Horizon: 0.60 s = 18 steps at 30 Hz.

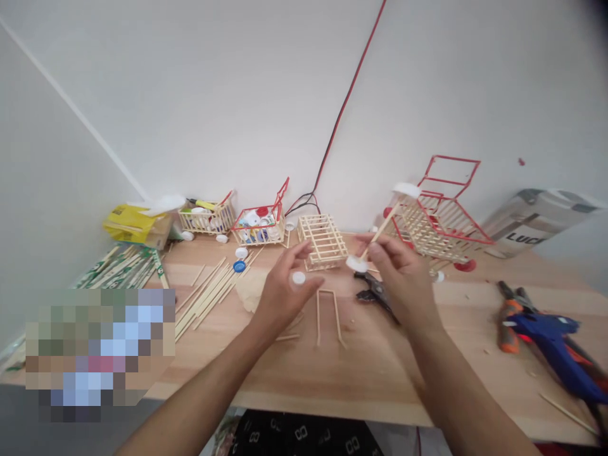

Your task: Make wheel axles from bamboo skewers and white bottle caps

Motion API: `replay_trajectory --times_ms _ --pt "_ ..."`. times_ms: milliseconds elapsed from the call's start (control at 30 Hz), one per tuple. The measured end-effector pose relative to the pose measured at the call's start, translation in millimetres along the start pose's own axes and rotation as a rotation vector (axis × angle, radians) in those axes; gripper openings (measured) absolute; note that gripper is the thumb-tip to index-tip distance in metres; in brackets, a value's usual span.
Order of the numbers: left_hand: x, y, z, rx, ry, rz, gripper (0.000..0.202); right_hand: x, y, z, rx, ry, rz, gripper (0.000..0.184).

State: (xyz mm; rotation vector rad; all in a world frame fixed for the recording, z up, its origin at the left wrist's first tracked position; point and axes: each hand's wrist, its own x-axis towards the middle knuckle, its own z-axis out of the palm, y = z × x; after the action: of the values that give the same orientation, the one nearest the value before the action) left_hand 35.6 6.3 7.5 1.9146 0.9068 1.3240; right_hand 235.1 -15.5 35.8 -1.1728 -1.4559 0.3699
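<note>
My right hand (401,272) pinches a thin wooden stick (388,223) with a white bottle cap on each end, held tilted above the table. My left hand (280,288) is open, its thumb and fingers apart. A small white cap (299,277) shows in the gap between them; whether it touches the hand I cannot tell. Just beyond both hands lies a small basket frame of wooden sticks (325,240). Nearer to me on the table is a U-shaped stick frame (327,292). Dark-handled pliers (377,294) lie partly hidden by my right hand.
Two small stick carts (206,218) and a larger red-trimmed cart (441,218) stand along the wall. Loose sticks (211,294) and a blue cap (239,266) lie left. A blue glue gun (546,342) and orange-handled pliers (509,323) lie right. A cable (349,95) hangs behind.
</note>
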Motion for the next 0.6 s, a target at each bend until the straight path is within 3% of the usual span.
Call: replay_trajectory --times_ms 100,267,400,600 --pt "2 1 -11.9 0.100 0.011 -0.066 0.033 12 -3 -28 0.010 0.068 0.064 0.029" --pt "0 4 -21.0 0.308 -0.191 0.046 0.016 26 5 -55 -0.041 -0.097 0.238 0.032" --pt "-6 -2 -16.4 0.362 -0.202 0.120 0.013 38 33 -50 -0.172 -0.342 0.410 0.031" --pt "-17 -15 -12.8 0.400 -0.213 0.208 0.013 60 66 -26 -0.421 -0.473 0.542 0.028"
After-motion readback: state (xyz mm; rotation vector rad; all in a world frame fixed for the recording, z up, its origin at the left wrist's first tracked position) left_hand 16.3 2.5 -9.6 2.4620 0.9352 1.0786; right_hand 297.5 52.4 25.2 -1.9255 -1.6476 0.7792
